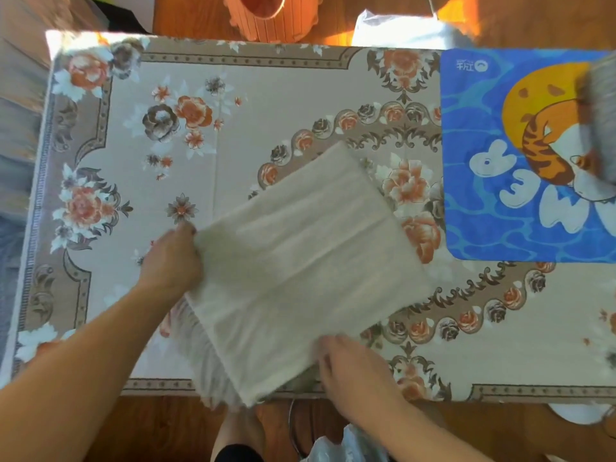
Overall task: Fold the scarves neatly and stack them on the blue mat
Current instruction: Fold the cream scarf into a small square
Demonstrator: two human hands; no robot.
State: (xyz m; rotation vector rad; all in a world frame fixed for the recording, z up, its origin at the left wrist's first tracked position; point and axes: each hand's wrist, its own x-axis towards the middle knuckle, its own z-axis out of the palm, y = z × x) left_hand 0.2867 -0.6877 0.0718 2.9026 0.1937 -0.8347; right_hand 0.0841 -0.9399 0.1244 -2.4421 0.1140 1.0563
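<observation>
Head view only: a folded beige scarf [296,261] lies at an angle across the middle of a table covered with a floral cloth [233,95], one corner pointing toward the far side and its near corner hanging just past the table's front edge. A paler fringe [206,355] shows from under the scarf's lower left side.

The left hand [171,258] is at the scarf's left corner; the thumb and fingers curl round the edge of the fabric there, gripping it. The right hand [350,365] sits at the scarf's near right edge with fingers bent onto the cloth; motion blur hides whether they pinch the edge or only press on it, so its grip cannot be told. Both forearms reach in from the bottom of the view.

The blue mat [480,211], printed with a cartoon tiger and white letters, lies on the table's right end, just beside the scarf's right corner but not touching it. On the mat's far right, cut off by the edge of the view, rests a grey folded scarf [600,121].

Beyond the table stand an orange ribbed basket [266,18] and a white plastic bag [400,28] on a wooden floor [173,428]. More crumpled plastic [343,445] shows below the table's near edge, between the arms.
</observation>
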